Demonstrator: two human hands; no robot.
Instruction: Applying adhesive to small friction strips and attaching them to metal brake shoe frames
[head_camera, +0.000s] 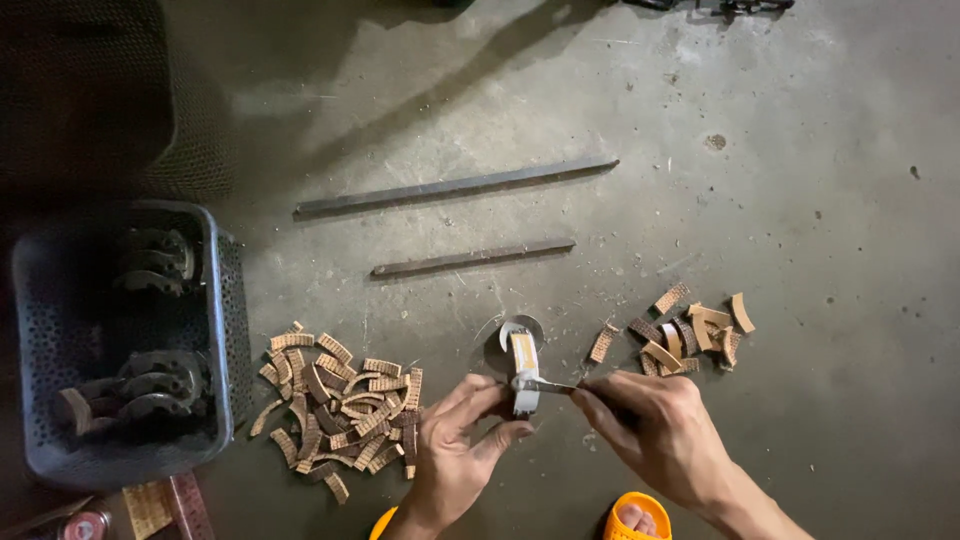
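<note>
Two long metal bars (455, 186) (472, 257) lying slantwise on concrete floor (800, 200), far of centre, shorter one sitting nearer. Dark perforated plastic basket (225, 330) standing at left, holding curved metal shoes (150, 385). Large heap of tan curved lining pieces (340, 400) lying just right of basket. Smaller heap (695, 335) lying at right. Orange sandal (635, 518) showing at near edge.
</note>
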